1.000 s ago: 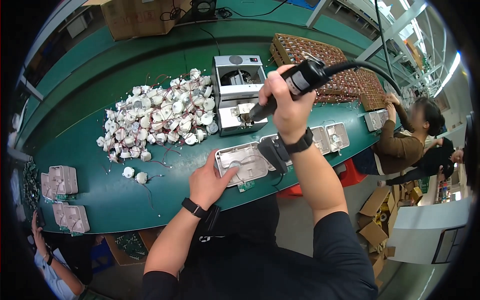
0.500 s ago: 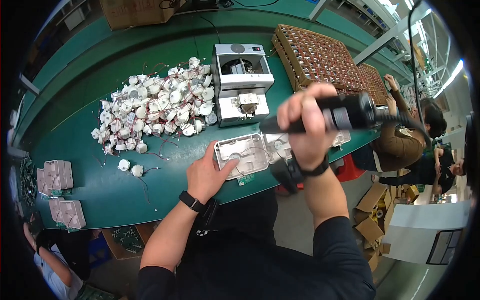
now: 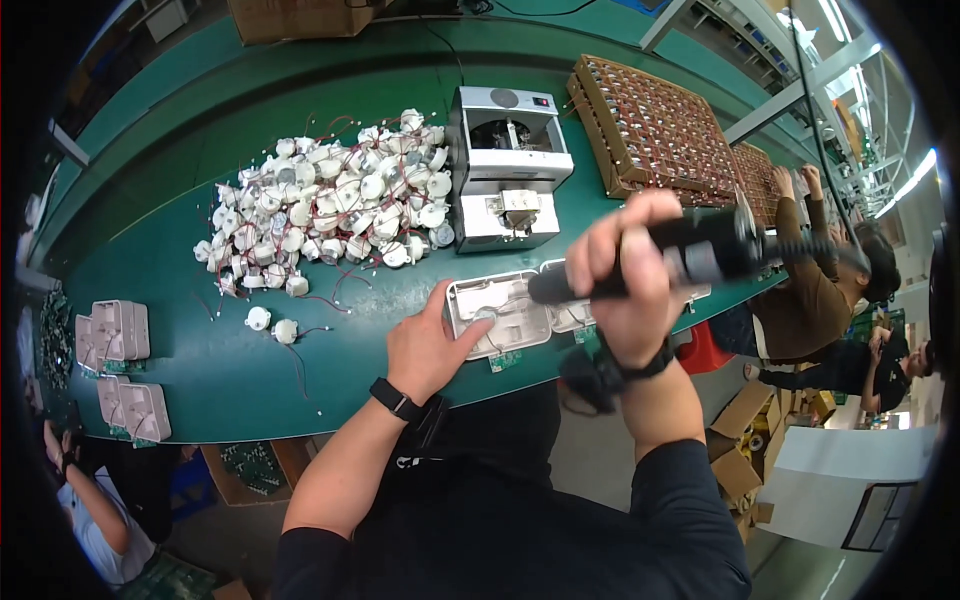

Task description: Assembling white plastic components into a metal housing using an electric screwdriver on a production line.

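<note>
My left hand grips the left side of a white plastic housing, with its thumb inside on a small round white part. A thin wire runs inside the housing, and a green circuit board hangs at its near edge. In my right hand is a black corded electric screwdriver, its nose pointing left over the housing's upper right side. Whether its tip touches the housing cannot be made out. A second white housing lies partly behind my right hand.
A pile of white motors with red wires lies left of a grey machine. A brown tray of small parts stands at the back right. More housings sit at far left. A co-worker in brown is at the right.
My right hand has lowered the electric screwdriver toward the housing's upper right side. My left hand keeps its grip. The whole scene has shifted slightly right in the view.
</note>
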A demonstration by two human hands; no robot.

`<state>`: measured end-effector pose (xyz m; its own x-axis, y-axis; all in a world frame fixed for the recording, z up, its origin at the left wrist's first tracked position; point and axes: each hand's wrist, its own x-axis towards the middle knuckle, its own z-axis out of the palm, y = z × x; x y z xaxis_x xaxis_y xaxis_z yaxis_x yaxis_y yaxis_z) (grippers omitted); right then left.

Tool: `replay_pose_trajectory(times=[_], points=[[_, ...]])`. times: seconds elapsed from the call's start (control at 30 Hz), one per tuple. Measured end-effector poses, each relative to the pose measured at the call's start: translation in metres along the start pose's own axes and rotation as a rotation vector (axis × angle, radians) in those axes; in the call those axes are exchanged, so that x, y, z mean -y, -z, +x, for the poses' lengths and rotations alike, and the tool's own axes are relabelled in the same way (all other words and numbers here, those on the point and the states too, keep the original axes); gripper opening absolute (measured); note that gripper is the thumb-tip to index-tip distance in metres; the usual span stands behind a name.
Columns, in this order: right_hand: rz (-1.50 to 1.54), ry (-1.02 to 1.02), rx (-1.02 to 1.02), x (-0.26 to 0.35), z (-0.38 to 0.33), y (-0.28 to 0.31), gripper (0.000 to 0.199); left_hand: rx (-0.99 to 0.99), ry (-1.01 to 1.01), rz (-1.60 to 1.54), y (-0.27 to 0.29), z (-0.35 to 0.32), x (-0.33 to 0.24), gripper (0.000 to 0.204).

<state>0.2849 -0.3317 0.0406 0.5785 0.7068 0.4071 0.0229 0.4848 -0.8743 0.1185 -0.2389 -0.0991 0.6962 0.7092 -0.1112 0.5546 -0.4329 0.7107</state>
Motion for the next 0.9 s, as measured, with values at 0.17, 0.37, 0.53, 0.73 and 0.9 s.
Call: replay_pose_trajectory(times=[0.17, 0.37, 0.53, 0.73, 0.9], points=[[-0.095, -0.060, 0.131, -0.014, -0.040, 0.002, 0.028, -0.039, -0.054, 0.014, -0.005, 0.002, 0.000, 0.074], [-0.178, -0.014, 0.087, -0.044, -0.046, 0.007, 0.030, -0.004, -0.028, 0.002, -0.002, 0.001, -0.004, 0.074], [-0.248, 0.001, 0.076, -0.056, -0.044, 0.009, 0.027, 0.024, -0.011, -0.004, 0.001, 0.003, -0.006, 0.072], [-0.264, -0.038, 0.087, -0.050, -0.035, 0.002, 0.022, 0.047, -0.005, 0.013, 0.003, 0.004, -0.007, 0.070], [-0.087, 0.078, 0.052, -0.015, 0.008, 0.000, 0.019, 0.030, -0.015, -0.004, -0.001, 0.002, -0.010, 0.070]])
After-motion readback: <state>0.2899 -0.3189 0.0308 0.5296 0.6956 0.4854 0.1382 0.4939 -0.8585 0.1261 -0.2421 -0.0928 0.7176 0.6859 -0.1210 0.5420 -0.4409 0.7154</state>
